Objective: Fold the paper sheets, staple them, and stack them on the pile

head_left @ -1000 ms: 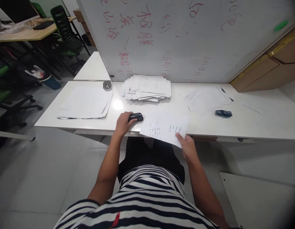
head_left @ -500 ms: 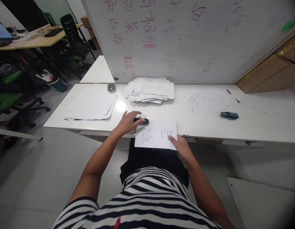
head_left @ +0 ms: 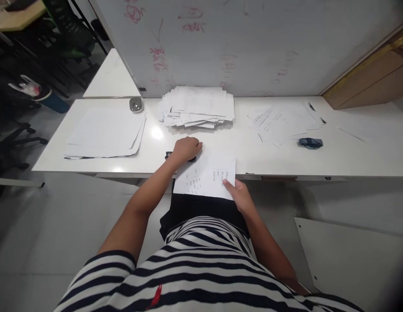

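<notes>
My left hand (head_left: 186, 148) lies curled over a small black stapler (head_left: 180, 156) on the white table (head_left: 351, 160). My fingers are bent down around it, and only its dark ends peek out from under them. My right hand (head_left: 239, 196) pinches the near right corner of a printed sheet (head_left: 206, 177), thumb on top. The sheet lies at the front edge of the table and hangs over it toward my lap. It has short rows of small print, too tiny for me to read.

Behind the table stands a big whiteboard (head_left: 253, 43) with red writing. The marks are faint and smeared, and I cannot read them.

A messy stack of papers (head_left: 197, 106) sits by the board, straight past my left hand. To the left lies a flat pile of blank sheets (head_left: 105, 133), with a small round silver thing (head_left: 135, 104) at its far corner. To the right some loose printed pages (head_left: 282, 121) are spread out, and a small dark blue thing (head_left: 311, 142) lies just beside them. Nothing lies between my hands and the stack. My striped shirt (head_left: 201, 268) fills the bottom of the view.
</notes>
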Tool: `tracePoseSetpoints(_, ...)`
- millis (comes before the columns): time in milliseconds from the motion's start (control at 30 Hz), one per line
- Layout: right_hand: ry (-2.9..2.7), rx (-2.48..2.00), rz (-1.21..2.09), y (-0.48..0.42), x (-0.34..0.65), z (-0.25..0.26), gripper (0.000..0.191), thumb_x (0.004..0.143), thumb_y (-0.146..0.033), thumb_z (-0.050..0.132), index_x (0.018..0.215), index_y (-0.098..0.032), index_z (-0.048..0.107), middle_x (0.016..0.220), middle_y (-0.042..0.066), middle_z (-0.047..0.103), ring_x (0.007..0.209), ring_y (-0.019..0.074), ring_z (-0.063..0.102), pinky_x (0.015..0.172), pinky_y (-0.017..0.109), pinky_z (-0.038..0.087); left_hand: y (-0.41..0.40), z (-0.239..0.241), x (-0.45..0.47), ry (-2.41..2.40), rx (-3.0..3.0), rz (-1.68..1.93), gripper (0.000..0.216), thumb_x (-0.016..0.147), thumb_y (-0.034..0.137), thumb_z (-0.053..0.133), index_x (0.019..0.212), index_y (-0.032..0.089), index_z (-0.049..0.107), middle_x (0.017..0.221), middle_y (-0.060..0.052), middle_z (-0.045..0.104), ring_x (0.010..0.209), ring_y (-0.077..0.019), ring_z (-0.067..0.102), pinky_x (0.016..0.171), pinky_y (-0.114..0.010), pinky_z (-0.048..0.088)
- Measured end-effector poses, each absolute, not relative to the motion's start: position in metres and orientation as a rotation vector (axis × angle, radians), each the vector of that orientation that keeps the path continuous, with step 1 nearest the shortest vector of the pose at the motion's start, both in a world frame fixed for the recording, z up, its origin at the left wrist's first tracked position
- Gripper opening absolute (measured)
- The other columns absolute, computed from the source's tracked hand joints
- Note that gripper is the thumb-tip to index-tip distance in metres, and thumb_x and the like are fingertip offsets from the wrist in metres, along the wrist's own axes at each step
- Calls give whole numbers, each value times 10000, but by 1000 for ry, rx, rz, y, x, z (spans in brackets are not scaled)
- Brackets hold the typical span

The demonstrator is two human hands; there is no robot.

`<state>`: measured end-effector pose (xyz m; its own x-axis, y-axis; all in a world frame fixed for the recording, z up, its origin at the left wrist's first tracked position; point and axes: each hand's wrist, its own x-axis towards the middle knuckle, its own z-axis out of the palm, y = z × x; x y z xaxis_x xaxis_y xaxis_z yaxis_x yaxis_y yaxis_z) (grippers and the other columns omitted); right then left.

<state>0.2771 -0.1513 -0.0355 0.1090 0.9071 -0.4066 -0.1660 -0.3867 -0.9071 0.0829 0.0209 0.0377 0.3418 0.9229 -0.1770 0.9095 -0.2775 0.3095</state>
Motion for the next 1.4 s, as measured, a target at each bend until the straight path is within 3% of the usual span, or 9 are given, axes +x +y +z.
tracePoseSetpoints(233,-795,-1467,1473,-158,268,-31,491,728,-543,705,1062,-183,704,1136,89,703,1052,296,656,931,423,506,19,38,85,1606,2282,156,412,910,410,372,559,196,399,543,-31,482,524,-161,439,559,-312,306)
tracePoseSetpoints(467,-816,-1504,1419,-154,277,-26,490,717,-534,713,1045,-171,705,1110,93,713,1054,311,655,937,445,502,3,55,49,1436,2061,1021,474,962,519,241,691,209,476,667,-16,545,667,-149,530,642,-293,408)
tracePoseSetpoints(667,-951,-1684,1242,-143,309,-10,474,725,-542,689,1028,-179,721,1076,96,724,1011,331,665,904,465,508,-17,25,16,1590,2284,674,404,952,475,317,766,219,568,788,-44,619,800,-202,547,729,-341,406)
tracePoseSetpoints(933,-870,-1733,734,-141,348,7,492,750,-544,655,1068,-172,703,1129,105,704,1080,316,633,957,455,478,-18,5,15,1667,2277,727,444,956,485,319,777,224,631,805,-45,609,830,-200,516,730,-342,391)
tracePoseSetpoints(1100,-823,-1684,786,-137,341,-5,484,744,-511,669,1073,-157,693,1150,119,693,1107,293,621,991,447,460,-18,5,11,1590,2331,682,366,866,562,496,886,234,658,898,-50,632,864,-215,519,750,-347,401)
tracePoseSetpoints(1200,-811,-1609,762,-129,333,-6,486,755,-498,662,1102,-158,675,1170,110,684,1125,274,610,1011,435,447,-17,5,8,1500,2407,608,429,753,612,625,950,232,641,941,-61,620,872,-230,513,747,-356,405)
tracePoseSetpoints(1400,-962,-1481,788,-63,312,18,545,792,-520,603,1181,-138,627,1191,121,666,1115,279,606,979,433,472,-14,7,6,1435,2426,548,415,739,585,655,938,223,613,933,-58,602,858,-225,515,722,-343,408)
